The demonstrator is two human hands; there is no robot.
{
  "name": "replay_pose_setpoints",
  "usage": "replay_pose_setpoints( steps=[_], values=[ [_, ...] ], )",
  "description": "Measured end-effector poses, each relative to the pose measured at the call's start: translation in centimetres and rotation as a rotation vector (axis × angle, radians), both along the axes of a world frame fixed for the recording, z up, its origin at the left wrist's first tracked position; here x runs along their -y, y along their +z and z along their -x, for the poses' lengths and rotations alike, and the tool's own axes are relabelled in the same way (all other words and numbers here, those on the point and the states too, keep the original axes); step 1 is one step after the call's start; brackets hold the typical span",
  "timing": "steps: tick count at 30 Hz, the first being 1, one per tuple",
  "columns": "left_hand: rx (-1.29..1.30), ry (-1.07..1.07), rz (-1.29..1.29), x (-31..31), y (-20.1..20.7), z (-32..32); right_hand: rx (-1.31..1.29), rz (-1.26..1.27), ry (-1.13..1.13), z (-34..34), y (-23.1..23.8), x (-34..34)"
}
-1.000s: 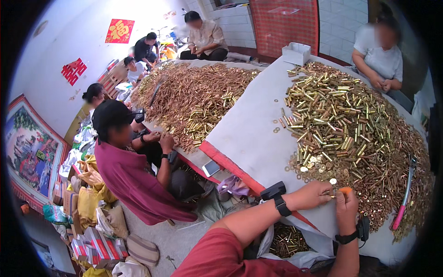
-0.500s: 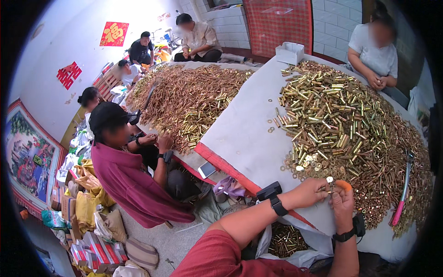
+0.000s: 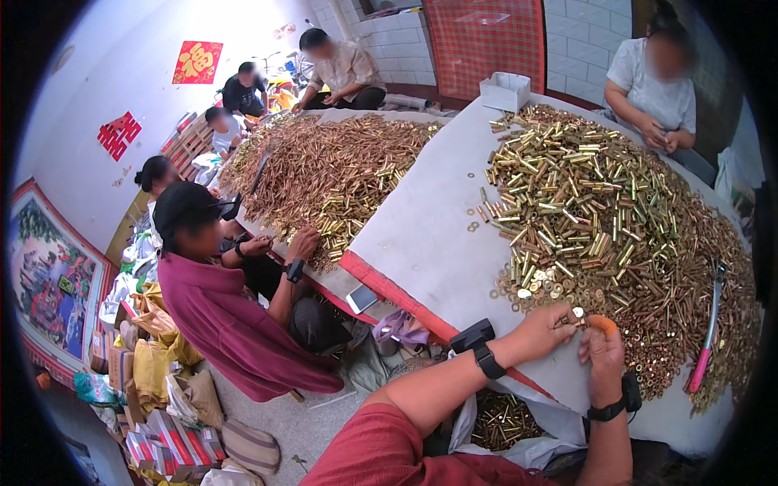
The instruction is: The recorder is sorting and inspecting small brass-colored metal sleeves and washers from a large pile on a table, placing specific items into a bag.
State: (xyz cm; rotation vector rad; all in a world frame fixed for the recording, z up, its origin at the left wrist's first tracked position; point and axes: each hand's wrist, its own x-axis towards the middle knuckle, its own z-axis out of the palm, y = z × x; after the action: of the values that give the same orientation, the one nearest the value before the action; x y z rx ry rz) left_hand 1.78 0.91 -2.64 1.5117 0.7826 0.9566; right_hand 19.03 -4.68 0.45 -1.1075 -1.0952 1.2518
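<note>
Small metal part (image 3: 578, 321), lower right of frame, looks pinched in left hand (image 3: 541, 334); right hand (image 3: 602, 351) curled alongside, can't tell if gripping. Likely light, stiff, slick: hold by its sides. Brass-coloured sleeves (image 3: 600, 194) upper right, on pale surface (image 3: 438, 251).

You can count your two hands (image 3: 541, 334), your two wristbands (image 3: 489, 361), six other people (image 3: 219, 320), two tabletop piles of metal parts (image 3: 592, 202), one phone (image 3: 361, 299), one white box (image 3: 502, 95), one pink-handled tool (image 3: 699, 368), two red wall posters (image 3: 197, 63) and one checked curtain (image 3: 486, 44).
</note>
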Motion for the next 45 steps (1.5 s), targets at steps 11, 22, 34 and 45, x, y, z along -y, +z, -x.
replay_pose_setpoints(
  steps=[11,22,34,45],
  values=[
    [0.000,0.022,0.042,0.1,0.4,-0.1,0.007,0.023,0.087,-1.5,-1.7,-0.3],
    [-0.071,0.018,-0.112,0.0,0.2,0.1,-0.013,0.012,0.007,-0.4,-0.8,-0.1],
    [-0.139,-0.091,-0.120,-0.1,0.8,0.6,0.057,0.041,-0.016,-0.6,-1.6,-0.2],
    [-0.209,-0.072,-0.157,0.7,1.4,0.4,0.154,-0.032,-0.048,-0.2,-2.6,0.1]
  ],
)
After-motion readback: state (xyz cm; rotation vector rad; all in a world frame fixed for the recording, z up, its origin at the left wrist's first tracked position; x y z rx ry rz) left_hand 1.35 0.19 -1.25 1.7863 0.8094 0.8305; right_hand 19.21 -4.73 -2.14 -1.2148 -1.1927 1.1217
